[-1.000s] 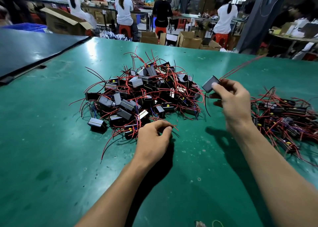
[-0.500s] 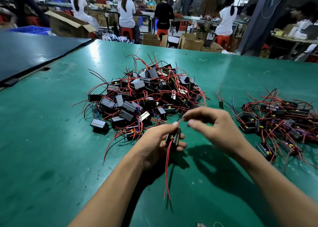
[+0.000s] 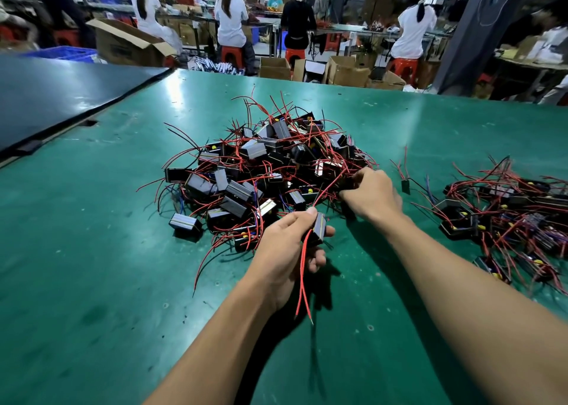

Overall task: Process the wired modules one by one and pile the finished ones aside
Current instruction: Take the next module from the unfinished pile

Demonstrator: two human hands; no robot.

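A big heap of black wired modules (image 3: 264,168) with red leads lies in the middle of the green table (image 3: 92,266). My left hand (image 3: 289,248) grips one black module (image 3: 319,228) just in front of the heap, and its red wires hang down toward me. My right hand (image 3: 373,194) reaches into the heap's right edge, fingers curled on a red wire and something dark there. A second, flatter pile of modules (image 3: 507,208) lies at the far right.
A single small module (image 3: 405,185) with upright leads stands between the two piles. A dark table (image 3: 46,97) adjoins on the left. Past the far edge are cardboard boxes (image 3: 347,72), red stools and several seated workers.
My right hand tossed its module onto the right pile, came to the left hand, then moved up into the heap's right edge. My left hand lifted a module from the heap's front.
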